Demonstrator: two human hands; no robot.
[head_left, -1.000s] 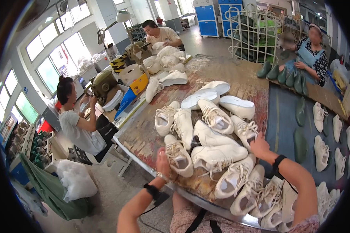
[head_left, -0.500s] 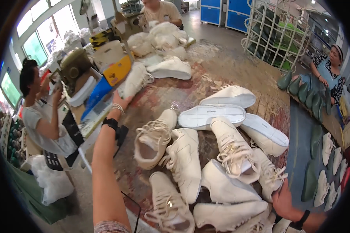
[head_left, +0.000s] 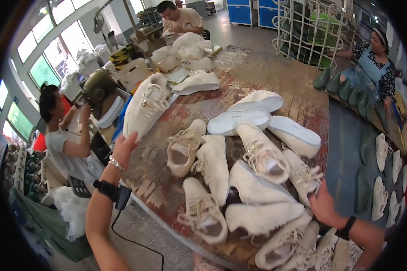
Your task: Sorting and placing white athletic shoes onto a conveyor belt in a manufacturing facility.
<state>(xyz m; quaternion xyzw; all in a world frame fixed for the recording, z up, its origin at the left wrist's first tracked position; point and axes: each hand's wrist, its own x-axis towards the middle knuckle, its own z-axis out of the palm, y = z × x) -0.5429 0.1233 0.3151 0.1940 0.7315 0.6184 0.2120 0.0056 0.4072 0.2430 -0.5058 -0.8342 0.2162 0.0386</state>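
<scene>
Left hand [head_left: 124, 147]: raised at the table's left edge, fingers closed on the heel end of a cream sneaker [head_left: 145, 105]; dark wrist strap and bracelet below it, a cable hanging from the strap.
Held sneaker: lifted off the table, toe pointing up and away, laces facing the camera, metal eyelets visible.
Right hand [head_left: 322, 205]: low at the right side of the pile, fingers loosely curled and resting against a laced sneaker [head_left: 303, 174]; no firm grip on it to be seen; dark band on the wrist.
Table [head_left: 257, 72]: worn wooden top, reddish and scuffed, bare toward the far end.
Pile of sneakers [head_left: 239, 189]: cream and white pairs heaped at the near and middle part of the table, some on their sides, some overlapping.
Upturned shoes [head_left: 244, 121]: three lying sole-up at the far edge of the pile, just beside one another.
Single white shoe [head_left: 196, 82]: apart from the pile, farther up the table on the left.
Green shoe lasts [head_left: 343, 86]: lined up on the neighbouring bench to the right.
Person at right [head_left: 371, 58]: patterned top, standing behind the lasts.
Person at left [head_left: 65, 140]: seated beside the table, arms raised.
Person at far end [head_left: 181, 18]: seated behind bundles of pale material.
</scene>
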